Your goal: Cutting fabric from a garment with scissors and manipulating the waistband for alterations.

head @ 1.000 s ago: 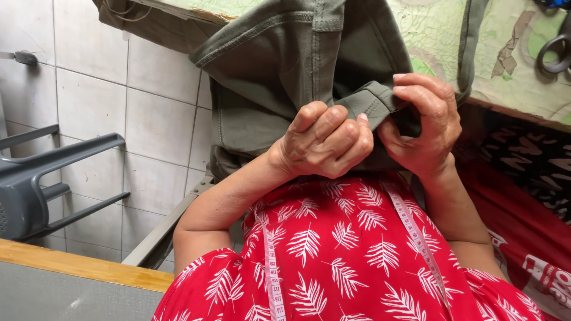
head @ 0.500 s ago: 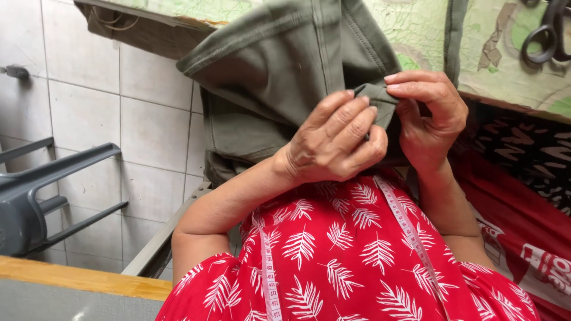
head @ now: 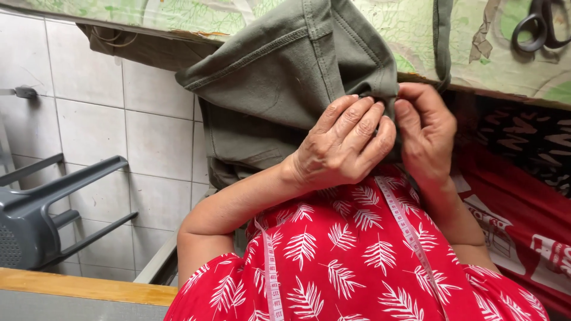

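Left hand [head: 345,145] and right hand [head: 425,134] pinch olive garment [head: 285,77] | scissors [head: 544,24] on table [head: 178,15] | grey chair [head: 35,214] left

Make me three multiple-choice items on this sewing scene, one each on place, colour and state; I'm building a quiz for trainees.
1. Where do the scissors lie?
A. on the table top, upper right
B. on the floor tiles
C. on the grey chair

2. What colour is the garment being handled?
A. blue
B. olive green
C. white

3. How do the left hand and right hand stand?
A. both flat and apart
B. one resting idle
C. both pinching the garment's edge

Answers: 1 A, the handles show on the patterned top; 2 B, the cloth is olive; 3 C, fingertips meet on the fold.
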